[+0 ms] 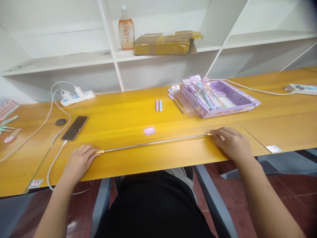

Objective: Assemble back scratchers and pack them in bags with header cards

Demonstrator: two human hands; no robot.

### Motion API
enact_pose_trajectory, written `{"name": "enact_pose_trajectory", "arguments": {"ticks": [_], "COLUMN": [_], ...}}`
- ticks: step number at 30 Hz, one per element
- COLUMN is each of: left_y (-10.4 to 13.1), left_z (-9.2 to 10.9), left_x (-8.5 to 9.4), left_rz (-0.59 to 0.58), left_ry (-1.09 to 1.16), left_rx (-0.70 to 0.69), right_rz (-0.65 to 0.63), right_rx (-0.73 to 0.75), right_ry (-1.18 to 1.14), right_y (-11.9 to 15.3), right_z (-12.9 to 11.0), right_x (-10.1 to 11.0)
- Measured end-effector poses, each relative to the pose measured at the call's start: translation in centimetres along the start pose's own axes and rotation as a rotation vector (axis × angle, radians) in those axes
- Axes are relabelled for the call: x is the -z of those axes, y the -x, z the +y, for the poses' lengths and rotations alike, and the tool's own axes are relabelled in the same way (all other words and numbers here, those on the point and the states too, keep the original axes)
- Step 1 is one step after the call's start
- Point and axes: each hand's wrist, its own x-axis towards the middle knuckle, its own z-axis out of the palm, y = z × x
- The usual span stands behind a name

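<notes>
A thin silver telescopic rod (pixel 158 142) lies stretched out across the front of the wooden table (pixel 116 122). At its left end my left hand (pixel 80 162) pinches a pale yellow tip. The other end, also yellow, is between the fingers of my right hand (pixel 230 142). Beyond the rod's middle lies a small pink and purple card (pixel 149 131). Farther back, a purple stick (pixel 157 105) and a blue stick (pixel 160 105) lie side by side. Striped fork-like pieces on metal rods (pixel 177 101) rest left of the purple box.
The open purple box (pixel 225 112) holds plastic-wrapped items. A phone (pixel 75 128) on a white cable, a dark oval object (pixel 60 122) and a power strip (pixel 78 98) are at left. Shelves behind hold a bottle (pixel 126 31) and a taped carton (pixel 163 44). Another power strip (pixel 303 89) is at right.
</notes>
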Motion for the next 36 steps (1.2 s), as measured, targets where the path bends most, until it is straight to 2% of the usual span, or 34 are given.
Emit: {"name": "enact_pose_trajectory", "arguments": {"ticks": [4,12,25,31,34,36], "left_y": [-0.1,0.0,-0.6,-1.8,-2.9,-3.8], "left_z": [-0.1,-0.1,0.6,3.0,5.4,7.7], "left_x": [-0.5,-0.7,-0.5,-0.1,-0.7,-1.4], "left_rz": [0.018,0.052,0.119,0.181,0.208,0.215], "left_ry": [0.046,0.108,-0.009,0.065,0.106,0.131], "left_rx": [0.010,0.004,-0.153,-0.181,-0.208,-0.223], "right_rz": [0.033,0.047,0.006,0.029,0.012,-0.020], "right_rx": [0.015,0.008,0.107,0.158,0.226,0.287], "right_ry": [0.037,0.045,0.103,0.061,0.016,-0.018], "right_y": [0.0,0.5,0.4,0.3,-0.6,-1.6], "right_z": [-0.9,-0.7,-0.6,-1.6,-3.7,-6.2], "right_x": [0.0,0.0,0.4,0.1,-0.2,-0.4]}}
